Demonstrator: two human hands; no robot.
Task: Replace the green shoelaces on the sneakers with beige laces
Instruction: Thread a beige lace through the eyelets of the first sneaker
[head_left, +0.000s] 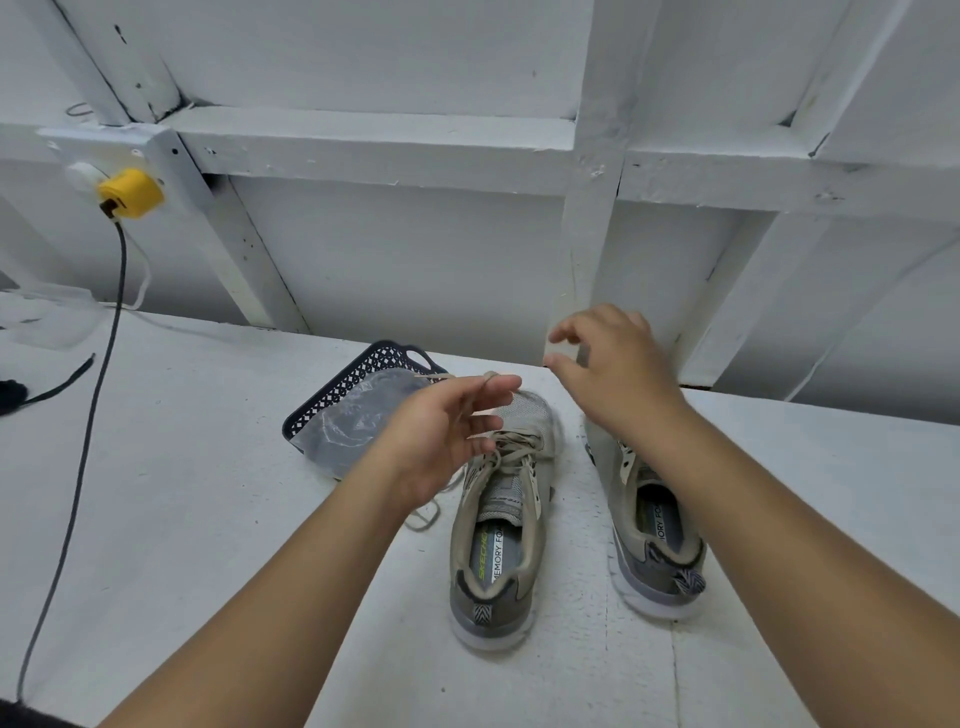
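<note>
While left hand (447, 431) pinched beige lace (511, 451) above left sneaker (501, 519), right hand (608, 371) hovered released over right sneaker (652, 525). Risk, judged: slack lace slipping pinch, end backing out of eyelet.

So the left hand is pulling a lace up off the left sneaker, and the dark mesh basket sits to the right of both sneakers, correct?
Not quite. In the head view the dark mesh basket sits to the left of both sneakers, behind the left hand. The rest holds: that hand holds a lace up off the left sneaker.
</note>
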